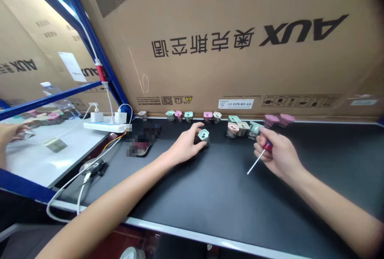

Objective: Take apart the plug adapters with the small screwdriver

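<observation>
My left hand (185, 145) is closed around a small pale green plastic part (203, 135) with a hole in its top, resting on the black table (216, 195). My right hand (277, 151) grips a screwdriver (259, 157) with a red and blue handle, its metal shaft pointing down and left above the table. A cluster of pink, green and beige parts (242, 128) lies just left of my right hand. More such parts (188, 115) stand in a row along the back edge.
A large cardboard box (240, 39) walls off the back of the table. A phone (142, 143) lies left of my left hand. A white power strip (105, 125) with chargers and cables sits at the left, by a blue frame (90, 39). Another person's hand (9, 133) shows far left.
</observation>
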### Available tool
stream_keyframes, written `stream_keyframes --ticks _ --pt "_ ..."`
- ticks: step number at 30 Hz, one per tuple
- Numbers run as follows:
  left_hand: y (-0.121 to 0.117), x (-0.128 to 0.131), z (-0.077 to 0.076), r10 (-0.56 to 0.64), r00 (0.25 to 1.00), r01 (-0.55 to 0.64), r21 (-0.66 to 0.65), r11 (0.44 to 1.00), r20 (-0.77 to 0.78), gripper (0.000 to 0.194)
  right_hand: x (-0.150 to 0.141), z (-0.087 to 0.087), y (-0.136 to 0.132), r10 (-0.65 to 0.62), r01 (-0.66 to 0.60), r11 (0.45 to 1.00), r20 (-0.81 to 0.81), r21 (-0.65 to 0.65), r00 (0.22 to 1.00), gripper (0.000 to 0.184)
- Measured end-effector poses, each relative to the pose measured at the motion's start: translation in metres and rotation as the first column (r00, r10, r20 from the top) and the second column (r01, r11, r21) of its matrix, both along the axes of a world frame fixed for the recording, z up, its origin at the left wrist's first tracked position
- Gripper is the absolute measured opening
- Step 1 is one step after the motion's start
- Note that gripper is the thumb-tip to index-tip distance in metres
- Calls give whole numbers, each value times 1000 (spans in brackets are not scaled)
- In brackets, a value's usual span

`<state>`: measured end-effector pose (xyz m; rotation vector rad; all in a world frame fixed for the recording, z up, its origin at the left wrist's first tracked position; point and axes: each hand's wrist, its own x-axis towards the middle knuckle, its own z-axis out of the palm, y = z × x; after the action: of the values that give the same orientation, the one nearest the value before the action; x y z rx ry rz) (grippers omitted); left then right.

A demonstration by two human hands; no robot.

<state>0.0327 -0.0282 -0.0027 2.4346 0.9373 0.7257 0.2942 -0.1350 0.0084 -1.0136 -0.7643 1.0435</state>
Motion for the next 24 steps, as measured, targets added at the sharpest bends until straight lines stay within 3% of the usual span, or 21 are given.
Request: stream_keyframes --ticks 6,11,14,17,19,24 --pt "-25 -19 9 -97 989 105 -75 992 108 54 1 -16 6 -38 44 998 132 -38 991 40" --pt "-30 -25 18 -124 991 126 -43 991 40 49 -1 -26 7 -16 40 996 277 -79 961 42" --pt "-31 -26 19 -159 982 164 -44 986 102 45 -2 -27 5 7 18 997 320 -75 947 42" --pt "-31 -26 17 -176 972 191 -85 978 158 56 -2 -26 3 33 -9 998 420 -59 907 40" --pt "-32 -26 17 -178 972 197 -120 973 153 63 -2 -25 1 64 -32 997 572 -66 818 38" --pt "-33 -26 17 -174 968 201 -144 969 183 53 -1 -27 3 68 -118 993 883 -14 464 33"
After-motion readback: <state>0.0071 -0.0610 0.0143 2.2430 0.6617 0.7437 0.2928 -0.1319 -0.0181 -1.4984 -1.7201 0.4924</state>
